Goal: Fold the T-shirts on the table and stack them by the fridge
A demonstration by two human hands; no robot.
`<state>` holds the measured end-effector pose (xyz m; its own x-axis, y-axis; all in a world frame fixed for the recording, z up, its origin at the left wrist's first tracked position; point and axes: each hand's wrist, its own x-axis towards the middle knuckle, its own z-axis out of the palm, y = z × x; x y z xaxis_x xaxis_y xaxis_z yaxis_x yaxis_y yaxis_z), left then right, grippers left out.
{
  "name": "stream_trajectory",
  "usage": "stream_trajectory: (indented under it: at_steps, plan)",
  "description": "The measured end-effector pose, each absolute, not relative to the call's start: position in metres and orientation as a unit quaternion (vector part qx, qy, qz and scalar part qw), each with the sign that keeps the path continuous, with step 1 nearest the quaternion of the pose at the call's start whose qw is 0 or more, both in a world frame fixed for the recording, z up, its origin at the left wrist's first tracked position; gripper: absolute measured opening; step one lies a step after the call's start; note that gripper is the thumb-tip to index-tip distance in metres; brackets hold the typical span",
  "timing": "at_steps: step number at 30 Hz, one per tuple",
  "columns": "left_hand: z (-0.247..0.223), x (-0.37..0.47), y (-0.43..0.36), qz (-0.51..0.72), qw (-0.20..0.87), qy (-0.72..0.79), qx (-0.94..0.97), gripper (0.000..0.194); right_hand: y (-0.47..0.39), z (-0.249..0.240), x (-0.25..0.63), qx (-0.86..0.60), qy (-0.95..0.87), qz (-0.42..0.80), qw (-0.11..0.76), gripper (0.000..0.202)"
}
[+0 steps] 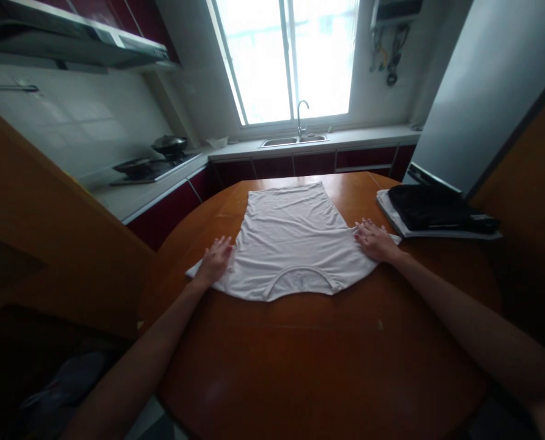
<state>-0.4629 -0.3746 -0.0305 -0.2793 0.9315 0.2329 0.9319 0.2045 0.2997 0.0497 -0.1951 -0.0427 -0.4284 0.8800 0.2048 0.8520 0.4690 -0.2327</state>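
A white T-shirt (295, 232) lies spread on the round wooden table (272, 373), its neckline towards me and its hem towards the window. My left hand (216, 260) rests on the left sleeve near the armpit, fingers stretched out. On the other side, my right hand (374, 239) lies on the right sleeve, also with its fingers extended. Both palms face down and partly cover the sleeves; the sleeve tips show past the wrists. Small wrinkles run across the shirt's body.
A pile of folded clothes (430, 208), black on top and white below, sits at the table's right edge beside the fridge (492, 79). Beyond the table runs a counter with a sink (295, 141). Pans (169, 145) stand on the stove at left.
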Motion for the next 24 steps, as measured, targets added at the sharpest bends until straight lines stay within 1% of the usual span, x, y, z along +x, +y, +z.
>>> stream_trajectory:
  at_steps: [3,5,8,11,13,19,24]
  plan:
    - [-0.024,-0.462,-0.377,-0.253,0.028,-0.760,-0.598,0.057,-0.198,-0.040,0.045,-0.478,-0.850,0.046,0.219,0.053]
    - [-0.023,-0.456,-0.380,-0.260,0.029,-0.741,-0.619,0.054,-0.203,-0.042,0.040,-0.436,-0.862,0.060,0.250,0.052]
    - [-0.028,-0.443,-0.385,-0.225,0.007,-0.722,-0.655,0.055,-0.210,-0.048,0.032,-0.388,-0.888,0.071,0.235,0.052]
    - [-0.030,-0.440,-0.391,-0.209,-0.012,-0.706,-0.677,0.060,-0.215,-0.055,0.029,-0.388,-0.899,0.064,0.192,0.052]
    - [-0.029,-0.445,-0.396,-0.216,-0.016,-0.698,-0.683,0.062,-0.215,-0.059,0.031,-0.388,-0.901,0.059,0.183,0.053]
    - [-0.021,-0.466,-0.407,-0.152,-0.022,-0.689,-0.708,0.060,-0.209,-0.063,0.037,-0.361,-0.908,0.061,0.204,0.058]
    - [-0.020,-0.451,-0.416,-0.161,-0.006,-0.695,-0.701,0.063,-0.201,-0.065,0.046,-0.355,-0.903,0.052,0.235,0.059]
